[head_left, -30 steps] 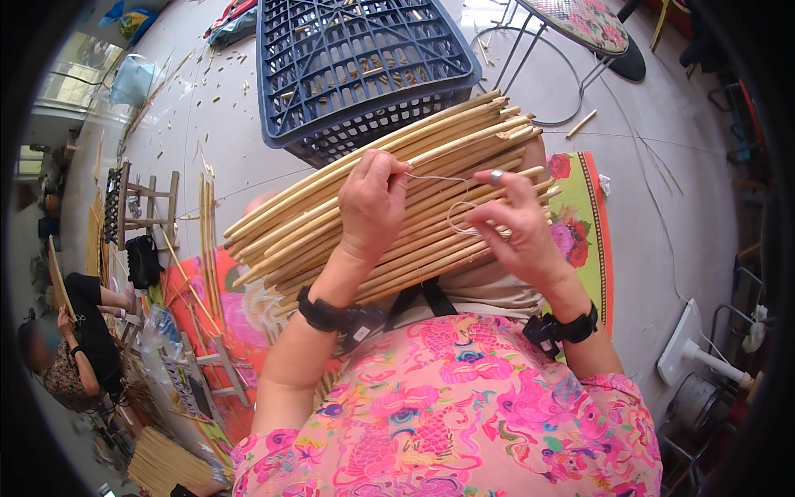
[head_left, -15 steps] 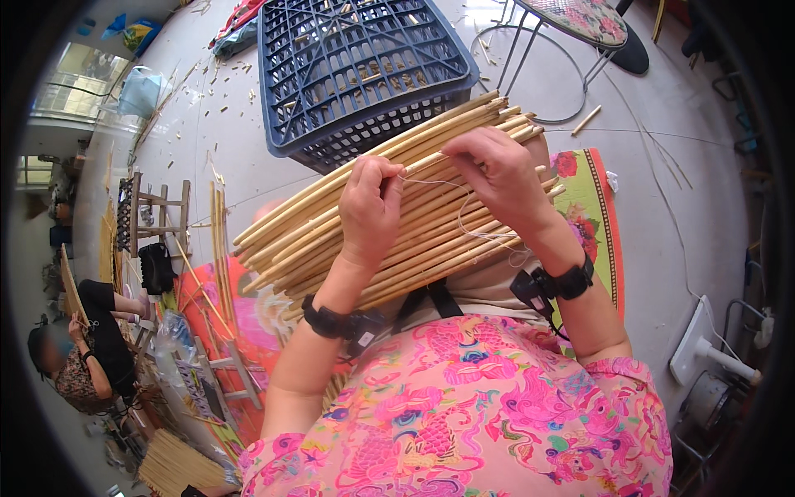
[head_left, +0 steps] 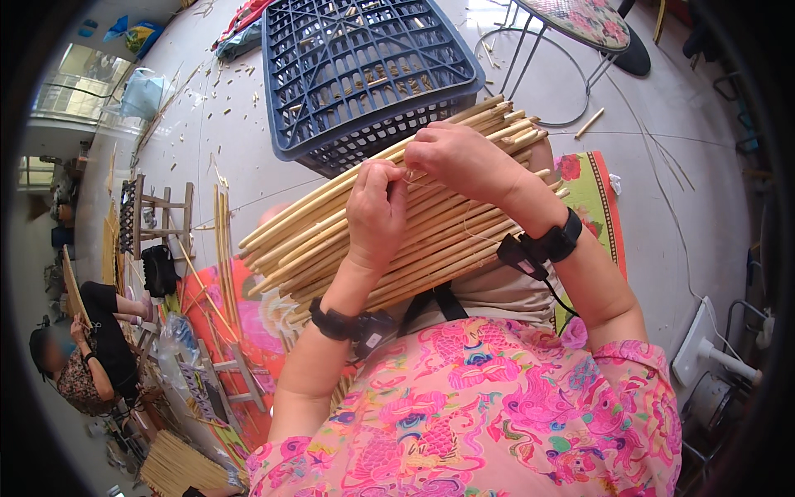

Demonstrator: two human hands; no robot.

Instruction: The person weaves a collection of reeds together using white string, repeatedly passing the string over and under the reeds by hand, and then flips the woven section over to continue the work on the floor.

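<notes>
A mat-like row of pale, peeled sticks [head_left: 348, 258] lies slantwise over my lap. Above it, my left hand [head_left: 375, 211] is closed, with thumb and forefinger pinching a thin white string. My right hand [head_left: 458, 159] is closed too, its fingertips on the string right beside the left fingertips. The exact spot where the fingers meet is partly hidden. A loose length of the white string [head_left: 468, 229] loops down across the sticks below my right hand.
An upturned blue plastic crate [head_left: 286, 137] stands just beyond the sticks. A round-seated stool [head_left: 580, 23] is at the far right, with cut stick pieces on the floor. Left are a wooden frame [head_left: 166, 207] and a seated person [head_left: 91, 356] holding a slat.
My right hand has moved left and come in against the left fingertips. The string span between the hands has shortened, and its loop over the sticks has changed shape.
</notes>
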